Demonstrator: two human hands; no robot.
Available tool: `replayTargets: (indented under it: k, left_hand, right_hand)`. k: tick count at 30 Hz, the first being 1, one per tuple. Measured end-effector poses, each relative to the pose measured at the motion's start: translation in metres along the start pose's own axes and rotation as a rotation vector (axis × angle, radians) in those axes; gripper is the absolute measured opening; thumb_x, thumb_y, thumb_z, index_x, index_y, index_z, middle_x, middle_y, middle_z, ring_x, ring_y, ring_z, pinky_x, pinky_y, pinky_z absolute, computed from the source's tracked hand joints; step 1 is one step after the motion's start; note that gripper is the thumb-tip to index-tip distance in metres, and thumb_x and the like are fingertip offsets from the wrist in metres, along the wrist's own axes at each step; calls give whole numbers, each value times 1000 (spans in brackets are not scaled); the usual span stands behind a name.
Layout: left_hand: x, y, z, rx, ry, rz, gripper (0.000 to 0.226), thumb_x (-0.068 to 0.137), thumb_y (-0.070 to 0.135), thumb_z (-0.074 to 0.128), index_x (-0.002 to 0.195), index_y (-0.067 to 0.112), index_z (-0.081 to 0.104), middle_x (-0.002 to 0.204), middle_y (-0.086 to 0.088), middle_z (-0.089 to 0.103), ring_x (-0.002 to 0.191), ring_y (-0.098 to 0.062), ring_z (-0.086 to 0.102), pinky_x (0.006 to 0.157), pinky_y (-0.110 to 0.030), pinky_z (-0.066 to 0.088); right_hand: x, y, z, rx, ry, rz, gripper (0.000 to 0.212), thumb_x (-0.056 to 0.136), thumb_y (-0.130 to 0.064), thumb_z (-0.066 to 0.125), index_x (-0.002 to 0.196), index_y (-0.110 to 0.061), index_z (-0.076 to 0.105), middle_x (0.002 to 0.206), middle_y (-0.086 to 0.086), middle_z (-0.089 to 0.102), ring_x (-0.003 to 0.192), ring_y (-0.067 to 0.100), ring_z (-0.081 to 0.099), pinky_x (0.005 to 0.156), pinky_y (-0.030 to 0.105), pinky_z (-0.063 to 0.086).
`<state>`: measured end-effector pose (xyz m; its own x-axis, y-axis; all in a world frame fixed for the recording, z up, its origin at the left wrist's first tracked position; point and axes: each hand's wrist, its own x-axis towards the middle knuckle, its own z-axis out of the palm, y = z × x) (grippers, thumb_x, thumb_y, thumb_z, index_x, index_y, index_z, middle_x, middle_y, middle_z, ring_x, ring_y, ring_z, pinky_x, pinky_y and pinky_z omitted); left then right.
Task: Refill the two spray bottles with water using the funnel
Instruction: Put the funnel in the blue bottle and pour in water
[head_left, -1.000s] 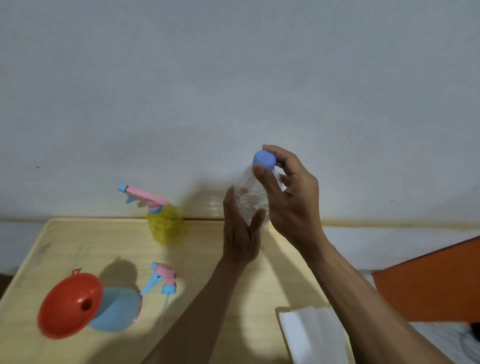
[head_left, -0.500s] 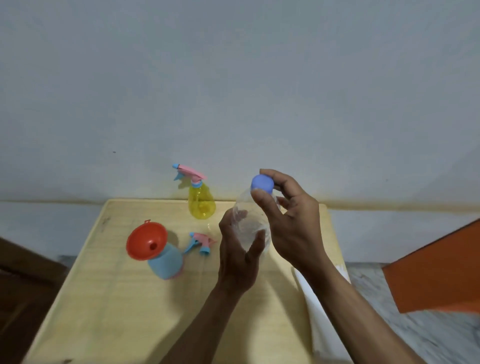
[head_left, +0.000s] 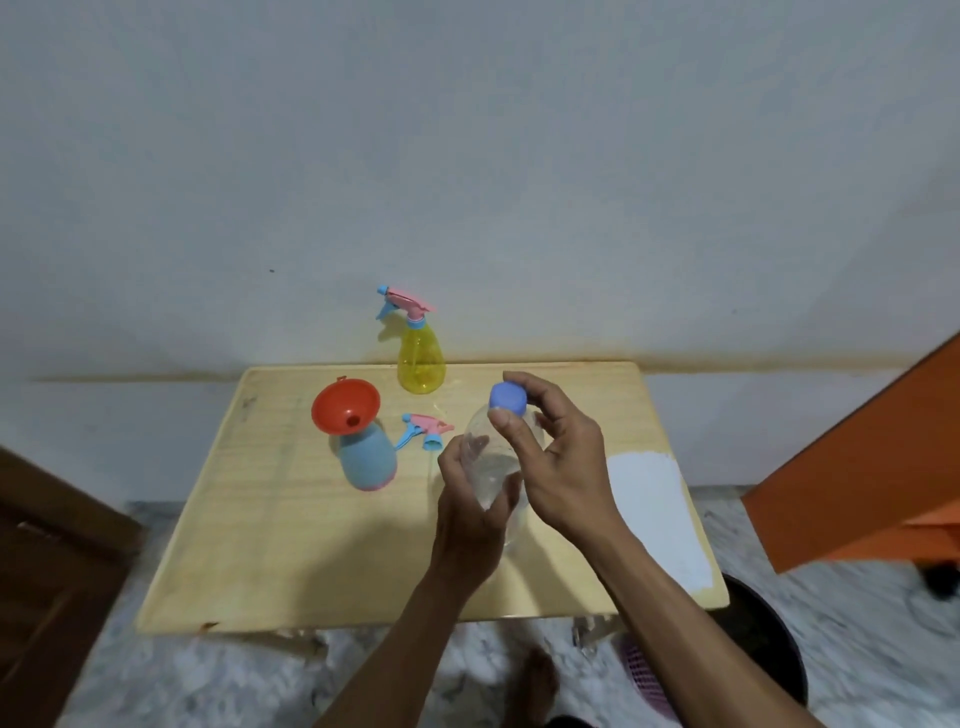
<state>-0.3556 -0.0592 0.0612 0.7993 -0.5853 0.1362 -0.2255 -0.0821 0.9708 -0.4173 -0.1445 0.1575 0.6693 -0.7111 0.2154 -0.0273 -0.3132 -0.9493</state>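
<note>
Your left hand (head_left: 470, 512) is wrapped around the lower body of a clear water bottle (head_left: 491, 465), fingers curled up its near side and thumb on the left, holding it tilted above the table. Your right hand (head_left: 558, 462) comes in from the right and pinches the bottle's blue cap (head_left: 508, 398) between thumb and forefinger, the other fingers loosely curled behind it; whether the cap is tight or already loosened cannot be told. The bottle hangs over the right middle of the light wooden table (head_left: 291, 561). On the table's left half, the blue spray bottle (head_left: 368, 460) stands with its head off and the red funnel (head_left: 345, 406) seated in its neck, leaning toward the left. Its pink and blue spray head (head_left: 426, 431) lies on the tabletop just beside it, to the right. At the far edge, near the wall, the yellow spray bottle (head_left: 421, 358) stands upright with its pink and blue trigger head fitted. A white cloth (head_left: 657, 514) lies along the table's right edge, and an orange panel (head_left: 862, 467) rises at the far right.
</note>
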Motion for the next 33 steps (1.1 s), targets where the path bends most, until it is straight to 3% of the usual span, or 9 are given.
replayTargets:
  k: [3, 7, 9, 11, 16, 21, 25, 27, 33]
  left_hand:
    - [-5, 0, -3, 12, -3, 34, 64, 90, 30, 62, 141, 37, 24, 143, 11, 46, 135, -4, 45, 109, -34, 43]
    - [-7, 1, -4, 36, 6, 58, 65, 88, 42, 60, 141, 28, 25, 143, -3, 49, 134, -14, 49, 108, -43, 44]
    - [-8, 4, -5, 74, 13, 38, 63, 87, 48, 59, 138, 35, 25, 140, -3, 52, 130, -15, 53, 106, -43, 45]
    - [-9, 7, -6, 90, 24, 40, 56, 88, 52, 60, 130, 48, 24, 137, -1, 55, 126, -15, 56, 104, -38, 46]
    - [-7, 6, -5, 97, 12, 45, 50, 86, 37, 64, 121, 46, 30, 133, 6, 53, 119, -9, 55, 96, -20, 43]
    - [-5, 4, -9, 91, 34, 7, 57, 89, 34, 68, 128, 42, 26, 134, 5, 57, 121, -10, 57, 100, -29, 46]
    - [-5, 5, -10, 96, 34, -12, 56, 89, 28, 69, 123, 42, 26, 130, 9, 55, 115, -6, 56, 94, -22, 44]
    - [-5, 5, -9, 99, 52, -1, 55, 89, 26, 70, 120, 41, 28, 130, 5, 56, 117, -10, 57, 95, -23, 45]
    - [-4, 7, -6, 78, 75, -20, 57, 88, 32, 70, 129, 26, 31, 134, -2, 58, 122, -18, 59, 100, -32, 47]
  right_hand:
    - [-7, -3, 2, 13, 3, -14, 33, 90, -28, 77, 121, -25, 66, 115, -16, 70, 111, 2, 63, 90, 8, 42]
    - [-9, -6, 8, 39, 81, 18, 40, 80, -32, 86, 111, -22, 63, 108, -11, 72, 106, 2, 65, 84, 5, 43]
    - [-8, -5, 10, 28, 100, 17, 35, 81, -32, 85, 106, -22, 64, 105, -11, 72, 103, 2, 65, 83, 5, 42]
    - [-9, -3, 11, 28, 107, 3, 30, 84, -32, 82, 105, -22, 64, 103, -13, 72, 101, 0, 64, 83, 5, 41]
    - [-8, 0, 12, -13, 50, -22, 21, 93, -29, 73, 110, -22, 63, 106, -12, 69, 101, 0, 61, 84, 5, 39]
    - [-1, -3, 4, -52, -93, -50, 27, 97, -35, 67, 123, -26, 65, 118, -17, 69, 112, -1, 61, 85, 5, 39]
    - [2, -7, 13, -12, 32, -2, 42, 79, -36, 86, 107, -21, 60, 101, -14, 70, 100, -1, 65, 78, 6, 43]
    - [3, -5, 17, -11, 62, -10, 35, 83, -34, 83, 102, -19, 59, 98, -12, 69, 99, 1, 64, 77, 6, 42]
    - [6, -4, 8, -43, -89, -61, 18, 98, -30, 66, 114, -21, 64, 109, -14, 70, 104, 2, 63, 83, 14, 43]
